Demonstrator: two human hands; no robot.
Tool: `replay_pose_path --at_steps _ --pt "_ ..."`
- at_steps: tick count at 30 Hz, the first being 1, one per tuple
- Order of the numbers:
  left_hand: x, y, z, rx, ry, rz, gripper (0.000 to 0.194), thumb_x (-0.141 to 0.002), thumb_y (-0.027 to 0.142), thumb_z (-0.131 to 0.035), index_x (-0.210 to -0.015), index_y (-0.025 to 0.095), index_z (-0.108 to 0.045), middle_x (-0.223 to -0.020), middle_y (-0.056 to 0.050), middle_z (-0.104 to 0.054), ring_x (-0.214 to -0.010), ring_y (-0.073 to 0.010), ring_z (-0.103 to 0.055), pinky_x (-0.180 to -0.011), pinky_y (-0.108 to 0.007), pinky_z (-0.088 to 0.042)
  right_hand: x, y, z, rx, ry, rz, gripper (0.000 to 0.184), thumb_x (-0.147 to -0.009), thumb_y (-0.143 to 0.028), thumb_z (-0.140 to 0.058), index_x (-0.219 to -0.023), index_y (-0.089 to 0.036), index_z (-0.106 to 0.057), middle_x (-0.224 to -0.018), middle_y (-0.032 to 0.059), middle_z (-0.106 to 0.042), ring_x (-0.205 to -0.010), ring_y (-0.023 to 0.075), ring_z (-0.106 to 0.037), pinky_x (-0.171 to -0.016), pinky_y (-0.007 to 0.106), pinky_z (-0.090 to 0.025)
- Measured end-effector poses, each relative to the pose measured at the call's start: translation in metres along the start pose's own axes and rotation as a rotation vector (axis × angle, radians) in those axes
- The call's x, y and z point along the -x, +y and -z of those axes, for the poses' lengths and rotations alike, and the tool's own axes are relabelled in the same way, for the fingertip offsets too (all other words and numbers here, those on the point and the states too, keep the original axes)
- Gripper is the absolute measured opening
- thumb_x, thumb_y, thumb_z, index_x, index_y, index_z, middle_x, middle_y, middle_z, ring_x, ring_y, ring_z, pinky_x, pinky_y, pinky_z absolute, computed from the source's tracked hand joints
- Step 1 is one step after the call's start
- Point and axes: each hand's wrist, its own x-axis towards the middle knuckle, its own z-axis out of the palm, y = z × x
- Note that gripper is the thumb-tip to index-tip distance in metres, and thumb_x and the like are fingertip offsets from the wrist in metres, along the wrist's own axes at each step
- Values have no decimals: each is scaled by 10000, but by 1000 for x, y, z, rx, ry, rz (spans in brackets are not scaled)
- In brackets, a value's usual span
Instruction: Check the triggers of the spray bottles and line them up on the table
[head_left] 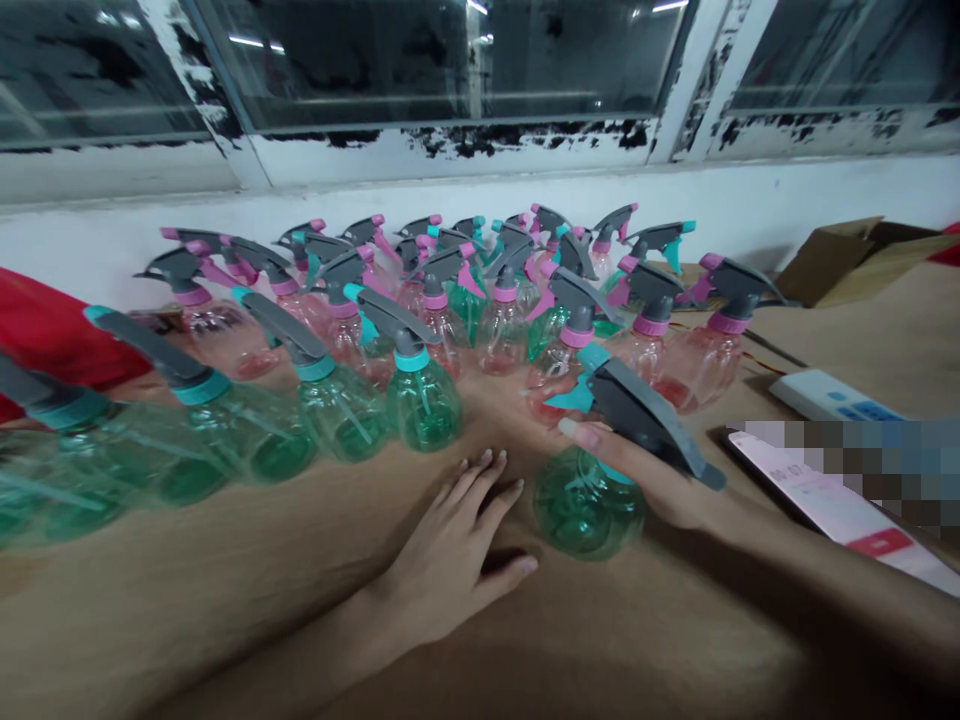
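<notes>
My right hand [637, 465] grips a green spray bottle [581, 510] around its teal collar, just under the grey trigger head. This bottle is slightly tilted, and its teal nozzle points away to the left. Flat on the brown tabletop [300, 620], my left hand [457, 545] lies with fingers spread, a little left of the held bottle and apart from it. Beyond the left fingertips stands another green spray bottle [424, 405]. It ends a row of several green bottles with grey and teal heads, running off to the left, among them a green bottle [341, 410].
Behind, several pink and green spray bottles crowd together, such as a pink bottle [501, 335]. A phone [832, 500] with a lit screen lies at the right, near a white device [832, 395] with blue buttons. An open cardboard box [847, 265] and red cloth [60, 330] flank the group.
</notes>
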Motion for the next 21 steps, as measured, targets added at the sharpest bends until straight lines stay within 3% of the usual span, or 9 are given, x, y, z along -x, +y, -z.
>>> replay_pose_path --at_steps 7,12,21 --pt "0 1 -1 14 -7 15 634 -921 573 -439 -1362 118 -416 -1497 -158 -268 -1384 -307 -196 -1074 -491 -286 -3 -2 -2 -36 -11 42 279 -884 -325 -563 -1157 -324 -616 -1061 -12 -685 -963 171 -647 -860 292 -512" --pt "0 1 -1 23 -9 12 626 -923 565 -443 -1360 118 -419 -1498 -152 -267 -1387 -303 -186 -1085 -483 -270 1 3 1 1 -19 -42 220 -886 -326 -553 -1080 -315 -656 -969 -10 -689 -869 178 -648 -835 328 -522" --pt "1 0 -1 27 2 11 624 -920 559 -456 -1362 120 -417 -1497 -148 -274 -1385 -309 -191 -1083 -491 -273 -1 -3 0 35 -15 -20 287 -874 -344 -559 -1149 -294 -625 -953 14 -681 -818 191 -636 -802 348 -524"
